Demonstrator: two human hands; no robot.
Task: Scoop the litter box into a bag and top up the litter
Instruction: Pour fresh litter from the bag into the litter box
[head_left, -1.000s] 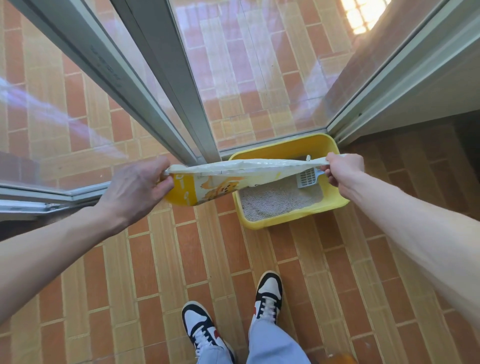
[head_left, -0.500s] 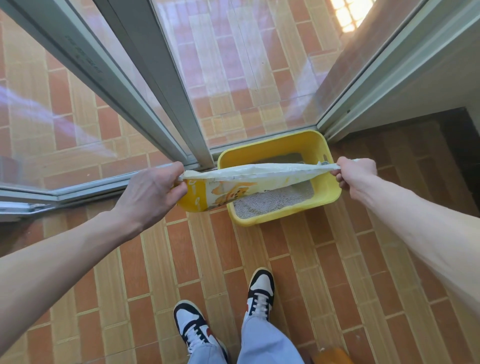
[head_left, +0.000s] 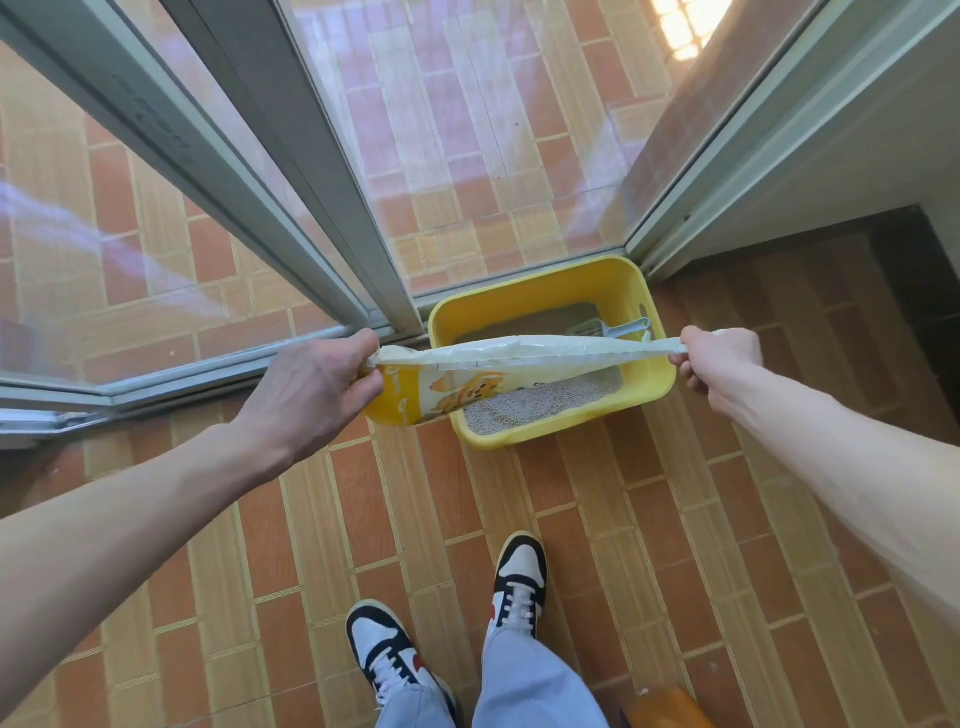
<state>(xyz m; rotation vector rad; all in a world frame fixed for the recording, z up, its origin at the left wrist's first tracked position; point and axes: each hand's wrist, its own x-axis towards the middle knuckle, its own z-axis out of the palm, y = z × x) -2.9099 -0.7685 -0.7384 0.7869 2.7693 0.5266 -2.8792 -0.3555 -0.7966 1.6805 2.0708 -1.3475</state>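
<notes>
Terracotta brick-pattern floor tiles (head_left: 363, 519), pale-framed sliding glass doors (head_left: 467, 130), sunlit patch beyond

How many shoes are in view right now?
2: left shoe at the bottom centre on the tiled floor, right shoe just ahead of it, nearer the yellow litter box.

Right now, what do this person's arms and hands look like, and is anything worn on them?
Both forearms are bare right up to the picture's edge: no sleeves show. The left hand and right hand wear no gloves, and no rings, watch or bracelet can be seen. Lower down, the person wears light blue trousers and black-and-white sneakers with white laces and a red mark.
</notes>
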